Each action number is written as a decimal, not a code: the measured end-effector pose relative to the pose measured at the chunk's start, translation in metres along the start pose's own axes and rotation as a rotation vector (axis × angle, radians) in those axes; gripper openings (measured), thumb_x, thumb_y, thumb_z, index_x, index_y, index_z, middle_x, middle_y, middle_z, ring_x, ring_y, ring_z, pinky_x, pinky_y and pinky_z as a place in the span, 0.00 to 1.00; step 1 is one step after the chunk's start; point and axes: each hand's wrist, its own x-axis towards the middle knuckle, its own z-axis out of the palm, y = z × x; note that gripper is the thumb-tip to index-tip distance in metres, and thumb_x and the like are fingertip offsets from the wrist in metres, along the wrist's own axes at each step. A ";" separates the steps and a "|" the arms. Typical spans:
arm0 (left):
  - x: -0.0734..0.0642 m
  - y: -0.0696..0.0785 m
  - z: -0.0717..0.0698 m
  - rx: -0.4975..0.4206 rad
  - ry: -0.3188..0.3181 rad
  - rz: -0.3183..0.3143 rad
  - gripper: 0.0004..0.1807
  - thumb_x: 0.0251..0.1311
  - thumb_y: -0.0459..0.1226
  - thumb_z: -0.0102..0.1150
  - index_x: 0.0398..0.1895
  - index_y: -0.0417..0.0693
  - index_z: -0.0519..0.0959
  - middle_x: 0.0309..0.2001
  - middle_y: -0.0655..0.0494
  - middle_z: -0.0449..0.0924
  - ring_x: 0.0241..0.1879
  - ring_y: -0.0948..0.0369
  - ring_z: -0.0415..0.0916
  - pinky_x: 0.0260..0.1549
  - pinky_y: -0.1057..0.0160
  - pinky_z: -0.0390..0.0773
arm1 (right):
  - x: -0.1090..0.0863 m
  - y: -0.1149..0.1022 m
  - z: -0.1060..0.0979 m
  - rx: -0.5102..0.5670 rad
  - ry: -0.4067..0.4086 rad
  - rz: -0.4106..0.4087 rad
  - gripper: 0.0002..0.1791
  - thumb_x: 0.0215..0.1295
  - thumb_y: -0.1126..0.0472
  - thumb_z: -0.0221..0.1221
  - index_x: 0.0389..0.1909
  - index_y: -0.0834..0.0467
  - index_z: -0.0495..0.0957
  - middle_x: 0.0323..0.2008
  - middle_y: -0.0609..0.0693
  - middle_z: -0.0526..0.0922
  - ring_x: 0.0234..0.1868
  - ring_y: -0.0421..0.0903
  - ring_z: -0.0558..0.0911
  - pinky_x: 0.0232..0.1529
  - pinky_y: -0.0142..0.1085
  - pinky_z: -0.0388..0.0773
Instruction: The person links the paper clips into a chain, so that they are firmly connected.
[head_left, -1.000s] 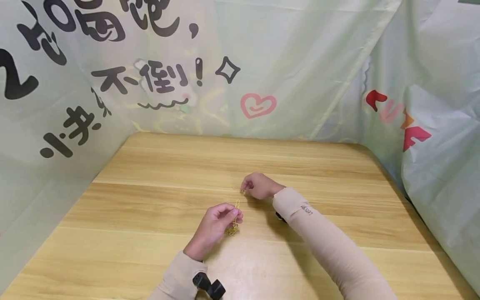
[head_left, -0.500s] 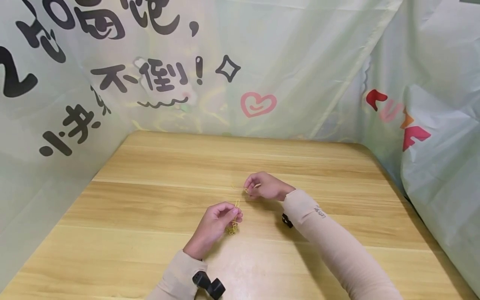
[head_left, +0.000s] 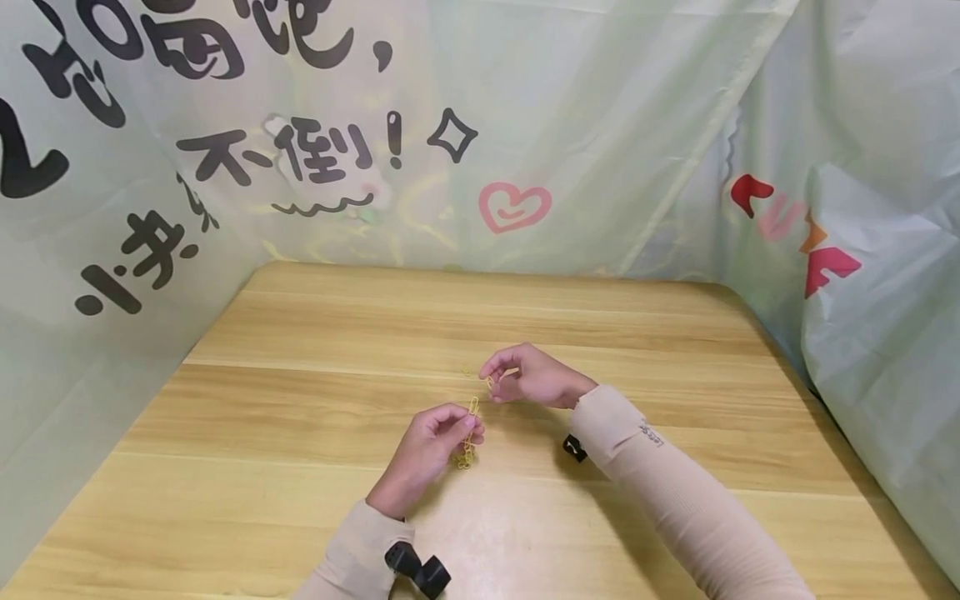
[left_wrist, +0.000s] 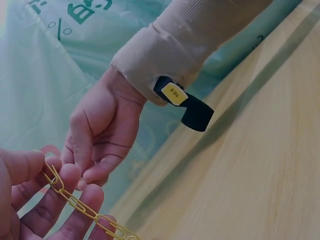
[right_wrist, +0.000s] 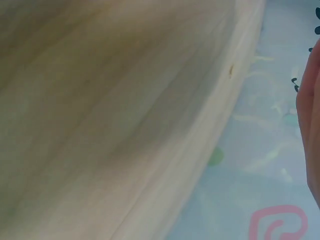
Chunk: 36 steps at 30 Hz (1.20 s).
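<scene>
My left hand (head_left: 429,446) pinches a chain of linked yellow paper clips (left_wrist: 77,202) between thumb and fingers. One clip sticks up above the fingertips, and the rest of the chain hangs bunched below them in the head view. Just beyond and to the right, my right hand (head_left: 536,375) pinches a single yellow paper clip (head_left: 490,382) at its fingertips, apart from the chain. On the wooden table, left of the right fingertips, lies a small yellow paper clip (head_left: 467,372). Only an edge of the right hand (right_wrist: 311,120) shows in the right wrist view.
The wooden table (head_left: 315,333) stretches around both hands. Pale printed curtains (head_left: 600,150) hang along its back and sides. A black camera mount (head_left: 417,570) sits on the left cuff, and another black one (head_left: 574,448) shows below the right cuff.
The right hand has shifted right and turned with the single paper clip, then come back slightly left. The left hand and its chain have stayed nearly still.
</scene>
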 end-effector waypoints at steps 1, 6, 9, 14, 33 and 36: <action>0.000 0.000 0.000 0.002 0.001 0.002 0.11 0.69 0.32 0.52 0.42 0.29 0.77 0.41 0.38 0.80 0.39 0.56 0.80 0.39 0.61 0.78 | -0.001 -0.001 0.000 0.006 0.000 -0.004 0.18 0.57 0.81 0.56 0.51 0.76 0.72 0.36 0.57 0.75 0.41 0.55 0.82 0.50 0.47 0.79; 0.001 -0.001 -0.001 0.010 0.004 0.004 0.12 0.69 0.31 0.52 0.43 0.26 0.76 0.41 0.37 0.80 0.38 0.56 0.80 0.38 0.63 0.78 | -0.003 -0.005 0.003 0.023 0.007 -0.012 0.18 0.59 0.80 0.54 0.52 0.76 0.71 0.41 0.62 0.78 0.44 0.57 0.82 0.50 0.43 0.79; 0.001 0.000 -0.001 0.011 0.002 0.001 0.12 0.69 0.31 0.52 0.43 0.25 0.75 0.41 0.36 0.80 0.38 0.56 0.80 0.38 0.63 0.77 | -0.004 -0.005 0.004 0.019 0.003 -0.024 0.18 0.59 0.79 0.55 0.52 0.76 0.71 0.43 0.66 0.78 0.44 0.56 0.83 0.50 0.42 0.79; 0.000 0.001 0.000 0.005 -0.001 -0.003 0.13 0.68 0.32 0.53 0.44 0.25 0.75 0.41 0.37 0.80 0.39 0.56 0.80 0.39 0.62 0.78 | -0.005 -0.003 0.004 -0.006 0.003 -0.047 0.17 0.61 0.78 0.56 0.52 0.75 0.73 0.44 0.70 0.78 0.42 0.53 0.84 0.49 0.42 0.80; 0.000 -0.002 -0.002 0.017 -0.020 0.006 0.14 0.69 0.33 0.51 0.45 0.26 0.75 0.42 0.35 0.79 0.39 0.57 0.80 0.40 0.62 0.78 | -0.004 -0.005 0.009 -0.027 0.043 -0.089 0.04 0.62 0.75 0.59 0.35 0.69 0.73 0.30 0.57 0.82 0.35 0.53 0.83 0.44 0.48 0.81; 0.000 -0.002 -0.001 0.012 -0.016 0.003 0.13 0.69 0.33 0.52 0.44 0.26 0.75 0.42 0.35 0.79 0.39 0.57 0.80 0.40 0.62 0.78 | -0.004 -0.005 0.010 -0.007 0.049 -0.081 0.06 0.65 0.74 0.56 0.41 0.74 0.75 0.36 0.63 0.82 0.39 0.51 0.84 0.47 0.44 0.80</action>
